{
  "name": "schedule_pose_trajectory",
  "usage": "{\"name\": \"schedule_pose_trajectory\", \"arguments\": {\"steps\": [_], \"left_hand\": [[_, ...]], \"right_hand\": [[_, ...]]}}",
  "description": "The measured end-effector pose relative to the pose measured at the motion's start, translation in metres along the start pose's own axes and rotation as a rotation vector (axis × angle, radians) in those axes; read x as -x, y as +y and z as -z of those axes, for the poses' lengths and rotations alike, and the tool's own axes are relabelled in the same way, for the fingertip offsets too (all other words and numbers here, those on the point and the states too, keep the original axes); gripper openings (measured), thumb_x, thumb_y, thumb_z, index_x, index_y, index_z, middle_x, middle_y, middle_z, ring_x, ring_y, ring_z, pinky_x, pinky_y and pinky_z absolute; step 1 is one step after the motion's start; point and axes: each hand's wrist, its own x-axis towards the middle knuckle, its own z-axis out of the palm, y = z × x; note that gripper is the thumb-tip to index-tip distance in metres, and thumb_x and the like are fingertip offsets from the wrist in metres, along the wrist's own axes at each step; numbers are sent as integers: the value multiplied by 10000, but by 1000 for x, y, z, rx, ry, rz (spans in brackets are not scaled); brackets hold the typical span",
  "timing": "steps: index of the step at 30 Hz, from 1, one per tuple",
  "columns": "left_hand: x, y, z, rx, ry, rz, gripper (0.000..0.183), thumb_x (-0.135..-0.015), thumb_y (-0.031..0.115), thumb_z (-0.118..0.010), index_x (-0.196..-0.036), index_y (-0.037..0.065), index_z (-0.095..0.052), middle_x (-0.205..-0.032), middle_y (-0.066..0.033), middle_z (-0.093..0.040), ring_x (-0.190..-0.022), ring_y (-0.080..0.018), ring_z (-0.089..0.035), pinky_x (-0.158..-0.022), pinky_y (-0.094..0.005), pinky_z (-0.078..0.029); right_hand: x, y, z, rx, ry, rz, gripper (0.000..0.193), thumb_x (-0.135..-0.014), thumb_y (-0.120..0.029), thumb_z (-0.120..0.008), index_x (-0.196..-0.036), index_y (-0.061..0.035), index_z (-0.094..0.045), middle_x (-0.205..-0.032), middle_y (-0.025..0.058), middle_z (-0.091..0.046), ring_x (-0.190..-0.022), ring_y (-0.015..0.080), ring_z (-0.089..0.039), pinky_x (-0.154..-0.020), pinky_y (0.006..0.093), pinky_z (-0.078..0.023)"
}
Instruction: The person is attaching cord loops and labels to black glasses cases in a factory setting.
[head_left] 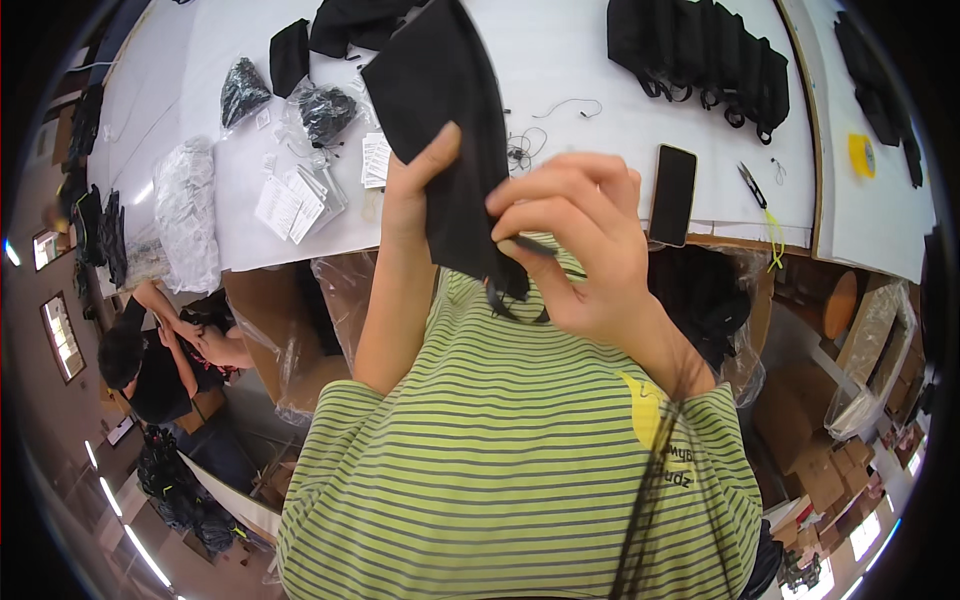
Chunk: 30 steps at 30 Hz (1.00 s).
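Fabric piece (pixel 445 100), black, is held aloft at upper centre of the frame, tilted, its lower end before the striped shirt (pixel 500 430). Left hand (pixel 415 185) grips it from the left, thumb pressed flat on the face. Right hand (pixel 590 240) is narrowed at the right edge, thumb and forefinger pinching a narrow dark strip (pixel 537 246); whether that strip belongs to the piece cannot be told. Fingers there are blurred.

Risks, in the inspector's judgement: should the left thumb ease while the right pulls, the piece could twist or slip. A black loop (pixel 497 306) hangs below the pinch and could snag a finger. Lowering the piece onto the loose threads (pixel 520 150) could leave strands clinging to it. The phone (pixel 672 195), near the front table edge right of centre, could be knocked off by a wide right-arm swing. White cards (pixel 300 200), left of centre, could scatter if brushed by the left forearm.
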Motion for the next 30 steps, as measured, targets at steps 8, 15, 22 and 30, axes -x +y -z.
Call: {"name": "schedule_pose_trajectory", "arguments": {"steps": [8, 15, 22, 30], "left_hand": [[4, 5, -8, -213, -10, -209, 589, -729, 91, -735, -1245, -13, -471, -1130, -108, -583, -989, -212, -596, -871, -304, -481], [-7, 6, 5, 67, 110, -8, 475, -768, 94, -718, -1185, -11, -516, -1050, -108, -615, -919, -214, -622, -817, -313, -516], [18, -19, -2, -327, -272, -36, 647, -644, 50, -791, -1220, -24, -507, -1143, -95, -594, -1042, -164, -565, -931, -303, -429], [-1, -19, 27, 106, -64, 144, 373, -953, 311, -447, -1112, -16, -527, -985, -159, -623, -792, -231, -651, -580, -285, -547]], "right_hand": [[-2, 9, -5, 68, 65, 57, 239, -635, 3, -659, -831, -113, -588, -852, -51, -620, -831, 187, -532, -742, 309, -328], [10, 12, -12, 62, 21, 29, 267, -618, 34, -675, -836, -109, -616, -865, -44, -655, -833, 176, -553, -748, 281, -342], [-16, 33, 1, 101, 379, -48, 201, -674, 38, -656, -820, -95, -622, -801, -21, -629, -814, 211, -537, -754, 321, -382], [-2, 15, -7, -7, -61, -58, 104, -724, -37, -660, -791, -42, -580, -1204, 23, -605, -1092, 261, -501, -921, 382, -329]]}}
